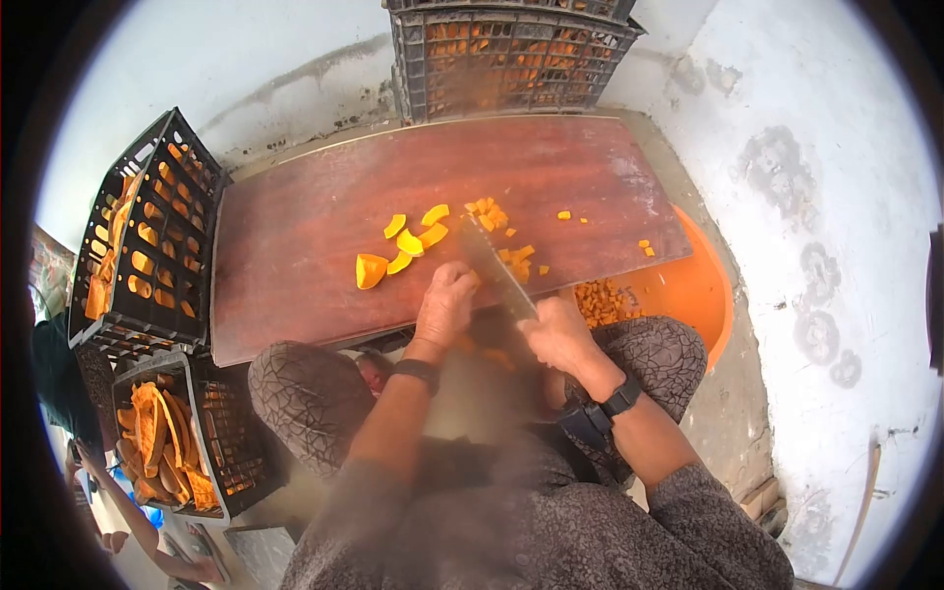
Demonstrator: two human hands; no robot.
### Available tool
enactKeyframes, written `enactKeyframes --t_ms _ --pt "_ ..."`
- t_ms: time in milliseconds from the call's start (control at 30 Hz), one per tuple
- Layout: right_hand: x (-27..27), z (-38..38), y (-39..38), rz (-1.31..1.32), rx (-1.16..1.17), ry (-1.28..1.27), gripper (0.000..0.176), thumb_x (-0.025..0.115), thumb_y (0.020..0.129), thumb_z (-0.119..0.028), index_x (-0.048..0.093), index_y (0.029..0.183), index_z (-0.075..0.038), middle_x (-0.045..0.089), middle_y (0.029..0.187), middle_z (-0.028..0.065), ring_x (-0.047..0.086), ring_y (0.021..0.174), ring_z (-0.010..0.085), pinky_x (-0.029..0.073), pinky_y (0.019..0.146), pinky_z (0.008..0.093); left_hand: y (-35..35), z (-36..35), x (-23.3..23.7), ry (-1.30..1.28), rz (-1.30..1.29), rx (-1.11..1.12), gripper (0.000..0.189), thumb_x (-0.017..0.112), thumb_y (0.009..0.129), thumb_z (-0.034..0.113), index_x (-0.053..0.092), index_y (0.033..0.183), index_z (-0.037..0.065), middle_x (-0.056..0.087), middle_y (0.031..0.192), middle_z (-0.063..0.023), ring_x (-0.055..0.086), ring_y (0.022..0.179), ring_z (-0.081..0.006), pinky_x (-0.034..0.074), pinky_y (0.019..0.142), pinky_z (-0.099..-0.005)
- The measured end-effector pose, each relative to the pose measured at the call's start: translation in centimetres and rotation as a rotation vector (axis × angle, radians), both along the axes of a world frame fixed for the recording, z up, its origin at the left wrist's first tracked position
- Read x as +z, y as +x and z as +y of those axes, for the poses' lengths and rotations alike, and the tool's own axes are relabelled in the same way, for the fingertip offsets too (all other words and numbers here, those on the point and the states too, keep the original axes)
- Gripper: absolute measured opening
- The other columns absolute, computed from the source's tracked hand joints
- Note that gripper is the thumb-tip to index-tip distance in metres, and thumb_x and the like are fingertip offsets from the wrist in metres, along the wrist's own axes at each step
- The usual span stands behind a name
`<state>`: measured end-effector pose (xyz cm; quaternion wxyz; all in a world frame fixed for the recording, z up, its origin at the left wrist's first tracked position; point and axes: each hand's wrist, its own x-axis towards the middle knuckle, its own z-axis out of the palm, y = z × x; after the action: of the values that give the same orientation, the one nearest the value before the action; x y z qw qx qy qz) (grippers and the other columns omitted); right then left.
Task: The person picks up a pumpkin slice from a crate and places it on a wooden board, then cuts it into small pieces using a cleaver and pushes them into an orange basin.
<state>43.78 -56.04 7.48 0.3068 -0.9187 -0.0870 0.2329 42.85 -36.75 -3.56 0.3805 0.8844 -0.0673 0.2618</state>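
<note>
My right hand (559, 332) grips a large knife (500, 267) by its handle, with the blade slanting up and left over the board. Close to the left of the blade, my left hand (446, 303) is closed with its fingers curled down on a pumpkin piece, of which only a bit of orange shows. Beyond the left hand lie several pumpkin slices (410, 243) and a thicker pumpkin chunk (371, 270). Diced pumpkin (516, 261) is scattered by the blade on the reddish-brown board (305, 246).
Under the board's right edge stands an orange tub (703, 295) with pumpkin cubes (605, 301). Black crates of pumpkin stand behind (521, 69), at left (147, 236) and lower left (211, 433). Another person's arm (133, 511) shows at the left edge. A white wall (806, 197) rises at right.
</note>
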Motion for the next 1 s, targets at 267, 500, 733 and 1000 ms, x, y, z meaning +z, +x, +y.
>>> enactKeyframes --t_ms 267,500,733,1000 --pt "0.2 0.1 0.0 -0.091 0.128 -0.035 0.026 0.061 0.089 -0.017 0.064 0.077 0.006 0.060 0.056 0.0134 0.061 0.048 0.0226 0.048 0.048 0.0363 -0.1 0.2 -0.4 0.023 -0.005 -0.035 0.019 0.059 0.076 -0.003 0.061 0.093 0.004 0.058 0.106 -0.0140 0.056 0.104 -0.0358 0.050 0.087 -0.0418" --pt "2.5 1.3 1.2 0.176 0.096 -0.091 0.032 0.060 0.091 -0.016 0.061 0.074 0.011 0.058 0.055 0.0143 0.060 0.046 0.0231 0.045 0.043 0.0370 0.1 0.1 -0.5 0.016 -0.022 -0.025 0.019 0.059 0.075 -0.003 0.060 0.092 0.003 0.058 0.106 -0.0147 0.056 0.104 -0.0366 0.050 0.087 -0.0428" --pt "3.8 3.2 2.1 0.160 0.219 -0.204 0.019 0.055 0.082 -0.004 0.060 0.073 0.011 0.060 0.056 0.0164 0.062 0.047 0.0253 0.048 0.045 0.0380 0.2 -0.1 0.2 -0.010 -0.050 -0.014 0.013 0.062 0.077 -0.005 0.059 0.087 0.003 0.059 0.096 -0.0141 0.059 0.093 -0.0359 0.051 0.079 -0.0411" --pt "1.2 2.1 1.6 0.231 0.002 0.055 0.017 0.057 0.085 -0.007 0.059 0.075 0.008 0.062 0.060 0.0140 0.062 0.048 0.0218 0.050 0.044 0.0353 -0.1 0.2 -0.6 0.001 0.012 -0.027 0.017 0.057 0.078 -0.003 0.063 0.092 0.004 0.062 0.104 -0.0154 0.059 0.102 -0.0368 0.051 0.086 -0.0422"
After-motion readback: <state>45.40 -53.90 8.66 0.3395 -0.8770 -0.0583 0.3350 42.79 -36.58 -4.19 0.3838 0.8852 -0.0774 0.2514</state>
